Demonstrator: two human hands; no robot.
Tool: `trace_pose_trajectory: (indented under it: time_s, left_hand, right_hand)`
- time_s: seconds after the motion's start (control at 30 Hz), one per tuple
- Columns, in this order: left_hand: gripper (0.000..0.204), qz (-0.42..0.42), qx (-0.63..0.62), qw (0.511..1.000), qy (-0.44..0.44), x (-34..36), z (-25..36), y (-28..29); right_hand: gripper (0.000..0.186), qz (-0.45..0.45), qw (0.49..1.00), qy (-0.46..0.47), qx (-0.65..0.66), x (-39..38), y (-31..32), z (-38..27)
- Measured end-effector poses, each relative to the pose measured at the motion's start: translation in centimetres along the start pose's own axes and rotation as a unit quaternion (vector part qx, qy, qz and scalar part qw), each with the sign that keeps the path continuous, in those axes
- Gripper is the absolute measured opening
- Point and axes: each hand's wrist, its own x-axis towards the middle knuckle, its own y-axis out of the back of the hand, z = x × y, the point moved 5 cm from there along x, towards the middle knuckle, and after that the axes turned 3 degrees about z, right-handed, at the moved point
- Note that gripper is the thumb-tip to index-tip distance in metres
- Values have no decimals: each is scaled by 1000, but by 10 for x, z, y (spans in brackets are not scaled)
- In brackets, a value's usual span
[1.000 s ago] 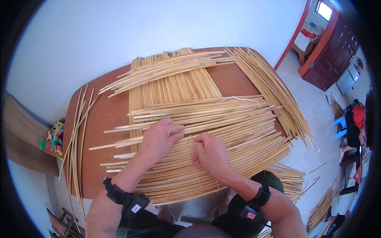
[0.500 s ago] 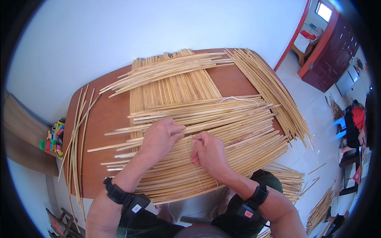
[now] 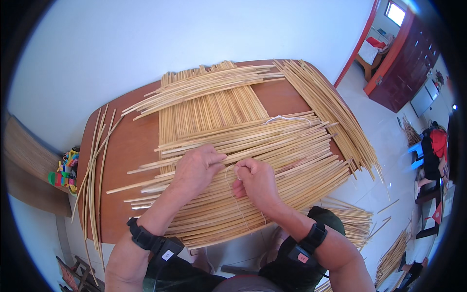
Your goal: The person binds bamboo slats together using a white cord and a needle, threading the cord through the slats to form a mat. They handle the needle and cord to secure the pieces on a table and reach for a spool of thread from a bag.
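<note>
Pale straw-coloured stalks (image 3: 296, 168) lie side by side across the near half of the brown table (image 3: 124, 141), their near ones reaching its front edge. My left hand (image 3: 194, 168) is closed on one stalk near the middle of this layer, thumb and forefinger pressed on it. Just right of it, my right hand (image 3: 255, 180) pinches a thin white string (image 3: 232, 194). The string loops by my fingertips and trails over the stalks toward me. Its pinched end is hidden by my fingers. Another white string (image 3: 287, 118) lies across the stalks farther back.
Upright stalks form a mat-like panel (image 3: 209, 109) behind, with a loose bundle (image 3: 209, 87) across it. More stalks (image 3: 326, 107) line the table's right side, and a few (image 3: 92, 170) overhang its left. Further stalks (image 3: 391, 258) lie on the floor at right.
My right hand has shifted slightly to the right, still pinching the string. My left hand stays almost where it was on the stalk.
</note>
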Motion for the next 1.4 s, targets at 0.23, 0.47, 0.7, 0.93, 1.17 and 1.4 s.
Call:
trace_pose_trajectory:
  time_s: [0.23,0.47,0.7,0.93,1.17,1.4]
  left_hand:
    - [22,17,9,1000,-9,-2,6,-1]
    - [22,48,37,998,-12,-5,8,1]
    - [23,60,34,997,-31,-5,9,2]
    - [21,47,15,998,-36,-7,10,-4]
    - [21,79,47,994,-63,-7,13,-1]
    - [25,75,51,995,-43,-6,16,3]
  right_hand:
    - [17,21,998,-18,61,10,-1,5]
    - [13,45,996,-2,74,6,-3,1]
    - [9,41,995,16,86,2,-5,3]
    - [8,51,997,48,46,9,-5,4]
    - [12,144,874,344,-312,6,6,-44]
    - [19,-63,894,265,-356,54,8,-59]
